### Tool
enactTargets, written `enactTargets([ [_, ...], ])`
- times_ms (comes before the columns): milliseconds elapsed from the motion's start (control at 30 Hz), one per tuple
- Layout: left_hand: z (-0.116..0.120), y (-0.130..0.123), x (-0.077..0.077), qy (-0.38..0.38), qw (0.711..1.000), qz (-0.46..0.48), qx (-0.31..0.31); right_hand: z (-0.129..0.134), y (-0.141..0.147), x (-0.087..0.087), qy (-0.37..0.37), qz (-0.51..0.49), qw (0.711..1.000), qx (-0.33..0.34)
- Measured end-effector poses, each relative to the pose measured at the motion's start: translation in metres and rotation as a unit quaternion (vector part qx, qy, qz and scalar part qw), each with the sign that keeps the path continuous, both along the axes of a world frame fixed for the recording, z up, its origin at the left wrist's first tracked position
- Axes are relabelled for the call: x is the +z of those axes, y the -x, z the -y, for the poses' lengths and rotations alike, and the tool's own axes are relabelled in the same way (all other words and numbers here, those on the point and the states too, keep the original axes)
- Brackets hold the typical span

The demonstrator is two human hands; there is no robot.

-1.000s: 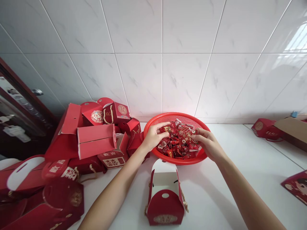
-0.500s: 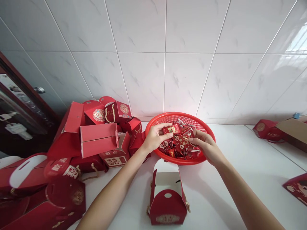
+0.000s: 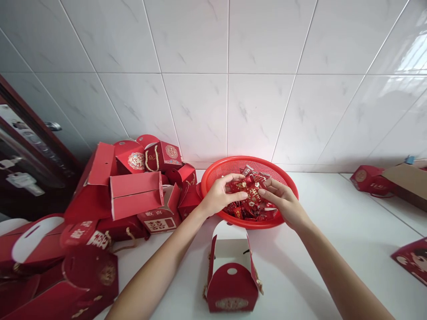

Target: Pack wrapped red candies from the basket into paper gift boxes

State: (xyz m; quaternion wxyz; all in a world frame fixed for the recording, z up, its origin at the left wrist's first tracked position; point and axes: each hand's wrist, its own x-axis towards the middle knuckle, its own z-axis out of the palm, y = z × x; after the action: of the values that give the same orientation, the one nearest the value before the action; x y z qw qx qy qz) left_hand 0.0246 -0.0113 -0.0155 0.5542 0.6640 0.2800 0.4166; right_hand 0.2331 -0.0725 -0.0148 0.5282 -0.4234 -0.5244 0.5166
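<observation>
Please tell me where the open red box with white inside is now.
In the head view, the open red box stands at bottom centre, between the forearms, just in front of the red basket.

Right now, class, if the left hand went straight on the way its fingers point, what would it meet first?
Most likely the larger red packet in the right hand: the left hand, holding a small red packet, points across at it. The two packets overlap in view, so whether they touch is unclear.
</observation>
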Motion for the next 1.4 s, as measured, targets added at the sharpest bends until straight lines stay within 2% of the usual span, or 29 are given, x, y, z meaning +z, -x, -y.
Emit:
enactTargets([
  [100,0.001,-0.001,0.0,0.008,1.0,0.002,-0.009,0.0,0.0,0.0,-0.005,0.002,1.0,-0.005],
  [333,0.003,-0.002,0.001,0.023,0.999,0.039,0.027,0.003,0.001,0.007,-0.026,0.034,0.999,0.011],
  [567,0.005,0.001,0.007,0.029,0.999,0.032,0.011,0.001,0.002,-0.001,-0.039,-0.007,0.999,0.003],
  [733,0.007,0.003,0.009,0.032,0.999,-0.016,-0.024,0.003,0.005,-0.003,-0.06,0.035,0.997,-0.036],
  [933,0.007,0.0,0.009,0.034,0.997,-0.019,-0.061,0.005,0.006,0.001,-0.068,0.094,0.993,-0.02],
  [1167,0.007,-0.003,0.006,0.024,1.0,0.0,-0.019,0.006,0.009,0.002,-0.072,0.116,0.991,-0.008],
  [1400,0.01,-0.007,0.009,0.095,0.993,0.072,0.019,0.001,0.004,-0.003,-0.032,0.017,0.999,-0.025],
])
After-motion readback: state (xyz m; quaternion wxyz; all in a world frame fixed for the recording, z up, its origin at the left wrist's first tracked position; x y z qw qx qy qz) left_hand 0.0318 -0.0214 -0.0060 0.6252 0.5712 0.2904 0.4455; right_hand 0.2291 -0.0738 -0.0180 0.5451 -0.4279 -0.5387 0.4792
